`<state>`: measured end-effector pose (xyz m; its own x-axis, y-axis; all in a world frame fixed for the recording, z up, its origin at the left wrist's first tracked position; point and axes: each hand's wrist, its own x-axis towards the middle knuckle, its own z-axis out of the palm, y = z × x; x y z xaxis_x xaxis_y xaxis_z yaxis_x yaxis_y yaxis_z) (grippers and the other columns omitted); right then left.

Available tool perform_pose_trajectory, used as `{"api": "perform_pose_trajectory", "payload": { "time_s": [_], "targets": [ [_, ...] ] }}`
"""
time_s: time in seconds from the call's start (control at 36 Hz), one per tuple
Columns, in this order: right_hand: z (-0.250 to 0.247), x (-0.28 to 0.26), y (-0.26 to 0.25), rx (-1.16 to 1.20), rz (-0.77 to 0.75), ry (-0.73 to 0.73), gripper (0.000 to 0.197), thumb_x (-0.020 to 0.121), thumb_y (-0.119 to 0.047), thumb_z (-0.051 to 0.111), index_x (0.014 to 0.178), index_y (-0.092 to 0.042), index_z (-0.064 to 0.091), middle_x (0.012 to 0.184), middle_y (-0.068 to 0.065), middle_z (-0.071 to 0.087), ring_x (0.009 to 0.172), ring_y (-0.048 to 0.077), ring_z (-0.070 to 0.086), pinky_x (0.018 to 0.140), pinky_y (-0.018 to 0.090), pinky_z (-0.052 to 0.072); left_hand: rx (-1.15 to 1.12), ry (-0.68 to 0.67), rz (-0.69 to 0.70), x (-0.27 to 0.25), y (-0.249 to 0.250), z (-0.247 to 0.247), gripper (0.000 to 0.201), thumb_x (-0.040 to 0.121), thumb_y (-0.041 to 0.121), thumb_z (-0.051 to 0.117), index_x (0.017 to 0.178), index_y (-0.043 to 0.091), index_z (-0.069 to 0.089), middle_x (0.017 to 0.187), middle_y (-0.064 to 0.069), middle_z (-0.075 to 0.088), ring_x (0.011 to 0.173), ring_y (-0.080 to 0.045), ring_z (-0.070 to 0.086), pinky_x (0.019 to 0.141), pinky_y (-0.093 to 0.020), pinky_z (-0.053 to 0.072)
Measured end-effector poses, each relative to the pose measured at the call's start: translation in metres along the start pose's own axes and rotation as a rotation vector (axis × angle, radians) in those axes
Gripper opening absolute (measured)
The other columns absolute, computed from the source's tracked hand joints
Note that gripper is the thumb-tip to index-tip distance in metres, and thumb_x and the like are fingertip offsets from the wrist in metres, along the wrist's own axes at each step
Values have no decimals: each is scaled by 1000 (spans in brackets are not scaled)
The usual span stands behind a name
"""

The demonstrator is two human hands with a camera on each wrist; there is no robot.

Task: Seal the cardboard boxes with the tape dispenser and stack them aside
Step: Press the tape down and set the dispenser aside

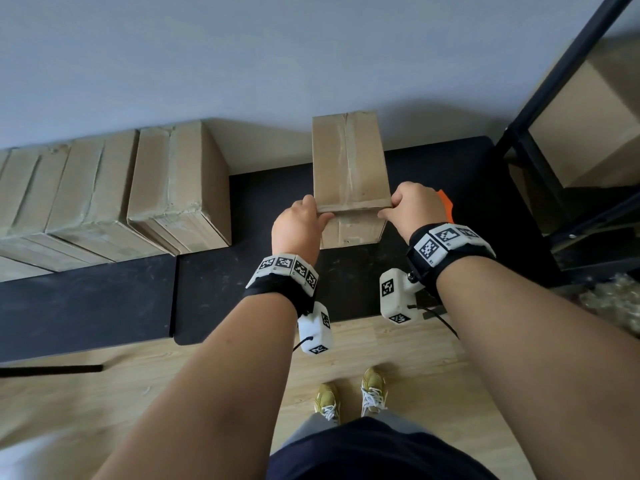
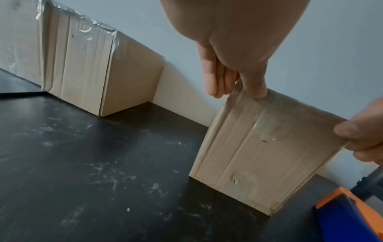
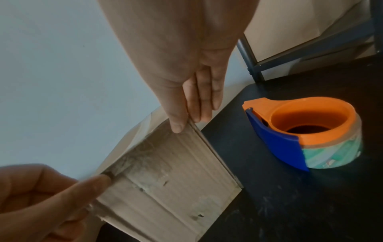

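A narrow cardboard box [image 1: 349, 161] stands on the black table [image 1: 242, 282], its top seam covered with clear tape. My left hand [image 1: 304, 220] grips its near left top corner, thumb on top [image 2: 257, 88]. My right hand [image 1: 412, 204] grips the near right top corner [image 3: 178, 126]. The box's front face [image 2: 248, 163] shows in both wrist views. The orange and blue tape dispenser [image 3: 306, 132] sits on the table just right of the box, mostly hidden behind my right hand in the head view [image 1: 445, 200].
A row of taped boxes [image 1: 173, 188] stands against the wall at the left. A dark metal shelf frame [image 1: 540, 109] with a large box [image 1: 595, 123] is at the right. The wall runs close behind the table.
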<state>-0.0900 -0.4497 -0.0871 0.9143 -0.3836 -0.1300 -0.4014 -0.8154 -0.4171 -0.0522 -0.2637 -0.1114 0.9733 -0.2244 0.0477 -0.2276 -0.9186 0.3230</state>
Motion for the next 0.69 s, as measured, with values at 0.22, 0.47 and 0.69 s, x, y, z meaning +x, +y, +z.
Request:
{"api": "perform_pose_trajectory", "payload": {
  "time_s": [0.22,0.47,0.69],
  "targets": [
    [6,8,2,-37,-5,48,21,89,-31,69,91,-11,62,85,2,64,76,18,56,66,26,32,23,-3,-22,0,5,7,32,99,39,46,98,7,52,95,-9,61,73,-24,53,61,-31,35],
    [20,7,-4,60,51,42,45,78,-45,76,93,-11,51,84,3,59,78,22,60,63,31,46,-155,66,-95,-3,4,12,32,91,40,59,96,8,56,93,-6,63,78,-25,59,64,-31,41],
    [19,9,-13,-25,71,54,65,69,-67,73,91,-13,44,83,2,57,74,21,58,56,30,42,-198,73,-129,0,5,13,37,85,45,66,95,10,55,91,-2,61,78,-21,58,66,-27,40]
  ]
}}
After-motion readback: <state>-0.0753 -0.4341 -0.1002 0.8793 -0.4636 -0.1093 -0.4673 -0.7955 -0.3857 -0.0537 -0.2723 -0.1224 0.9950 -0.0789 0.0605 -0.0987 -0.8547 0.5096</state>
